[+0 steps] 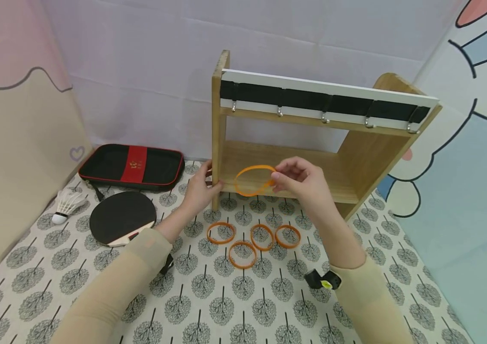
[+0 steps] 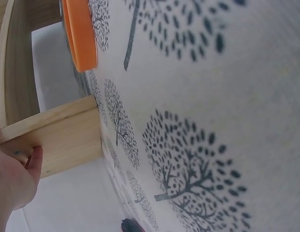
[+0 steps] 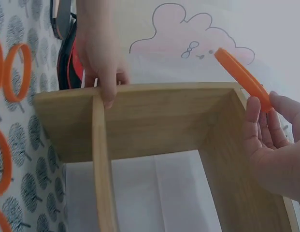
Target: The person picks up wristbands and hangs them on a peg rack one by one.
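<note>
My left hand grips the left side panel of a wooden rack low down, near the shelf. In the left wrist view, the fingers of that hand rest against the panel's outer face. An orange wristband is pinched between the thumb and fingers of my right hand, held up in front of the rack's lower shelf. The right wrist view shows this wristband edge-on, above the rack's wood. On the cloth below lie several more orange wristbands, in front of the rack.
Across the rack's top runs a white and black strip with several metal hooks. To the left lie a black and red case, a table tennis bat and a shuttlecock. Tree-patterned cloth covers the table.
</note>
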